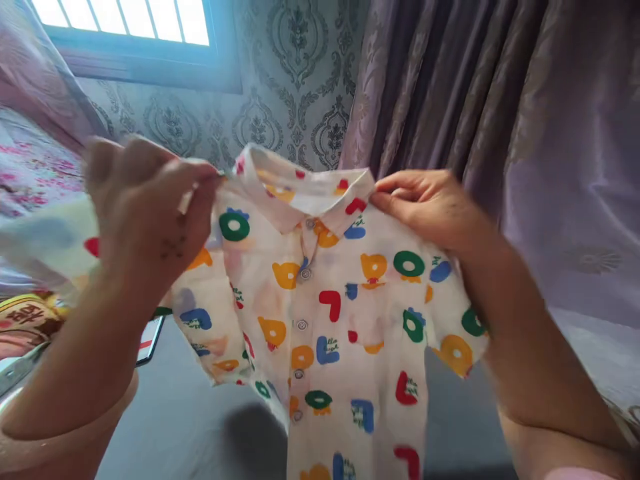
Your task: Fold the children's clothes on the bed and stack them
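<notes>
The small printed shirt point(325, 300) hangs mid-frame, buttoned and unfolded, pinched at its shoulders by the left hand point(145, 213) and right hand point(430, 207); no fold is made yet.

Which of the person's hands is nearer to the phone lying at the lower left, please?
Left. The left hand grips the shirt by its shoulder, above the phone; the right hand holds the opposite shoulder, far across.
</notes>
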The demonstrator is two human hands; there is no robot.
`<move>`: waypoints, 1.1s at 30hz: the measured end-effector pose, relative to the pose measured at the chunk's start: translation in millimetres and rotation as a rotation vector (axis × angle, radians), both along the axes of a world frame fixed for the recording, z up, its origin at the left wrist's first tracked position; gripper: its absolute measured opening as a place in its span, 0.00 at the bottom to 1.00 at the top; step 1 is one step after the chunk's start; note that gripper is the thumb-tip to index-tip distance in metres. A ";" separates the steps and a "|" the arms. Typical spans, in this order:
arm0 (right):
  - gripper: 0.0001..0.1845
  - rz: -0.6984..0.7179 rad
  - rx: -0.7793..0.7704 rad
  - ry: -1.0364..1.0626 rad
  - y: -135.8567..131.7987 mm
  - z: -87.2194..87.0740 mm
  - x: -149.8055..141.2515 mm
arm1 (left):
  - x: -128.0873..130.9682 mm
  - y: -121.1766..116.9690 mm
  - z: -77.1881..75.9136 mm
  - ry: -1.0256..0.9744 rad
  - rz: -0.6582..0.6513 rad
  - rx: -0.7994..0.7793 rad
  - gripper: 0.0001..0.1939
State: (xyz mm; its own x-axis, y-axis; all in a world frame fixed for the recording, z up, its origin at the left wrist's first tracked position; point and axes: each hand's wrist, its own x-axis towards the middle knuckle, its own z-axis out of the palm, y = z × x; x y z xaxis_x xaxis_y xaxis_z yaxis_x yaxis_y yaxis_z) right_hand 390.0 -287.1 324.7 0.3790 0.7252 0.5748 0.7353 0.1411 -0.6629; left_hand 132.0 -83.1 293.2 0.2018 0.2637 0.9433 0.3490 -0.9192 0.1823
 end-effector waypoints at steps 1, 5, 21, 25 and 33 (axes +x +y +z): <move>0.10 0.038 -0.053 0.025 13.0 -10.7 12.0 | 9.7 10.3 -9.5 0.080 0.068 0.082 0.16; 0.11 -0.010 -0.235 -0.160 61.2 -73.6 60.7 | 55.8 57.6 -69.3 0.308 0.060 0.044 0.16; 0.18 -0.246 -0.766 -0.380 100.6 -267.6 93.6 | 124.4 108.3 -291.2 0.766 -0.058 -0.390 0.19; 0.17 -0.261 -0.802 -0.420 102.6 -286.9 93.7 | 126.4 116.0 -307.8 0.762 -0.038 -0.411 0.20; 0.17 -0.286 -0.728 -0.401 101.5 -308.2 98.7 | 126.7 116.0 -310.4 0.759 -0.023 -0.399 0.20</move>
